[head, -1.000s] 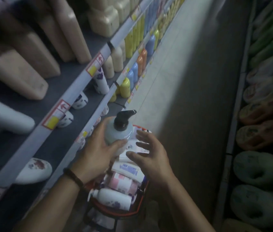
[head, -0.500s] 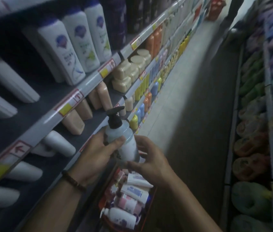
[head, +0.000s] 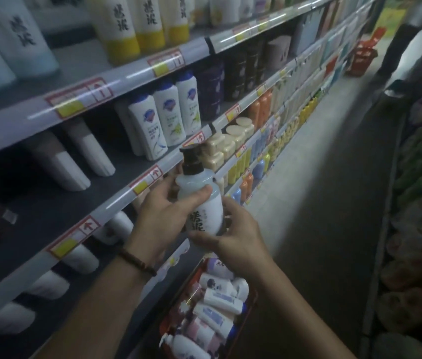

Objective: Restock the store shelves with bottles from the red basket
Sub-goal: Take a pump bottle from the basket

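A pale blue pump bottle [head: 203, 200] with a black pump top and black characters on its label is upright in front of the shelves. My left hand [head: 164, 216] grips its upper body, thumb across the front. My right hand [head: 233, 235] holds its lower end from the right and below. The red basket [head: 252, 301] sits low beneath my hands, filled with several white and pink bottles lying flat. Matching pale blue bottles [head: 10, 40] stand on the top left shelf.
Shelves [head: 116, 200] run along the left, with white bottles [head: 168, 117] upright and others lying down. The aisle floor [head: 316, 193] stretches ahead. Another red basket [head: 362, 58] and a person's legs [head: 399, 47] are far down the aisle. Bagged goods line the right.
Both hands lifted the pump bottle up out of the basket to mid-shelf height. My view tilted upward, bringing the higher shelves into sight.
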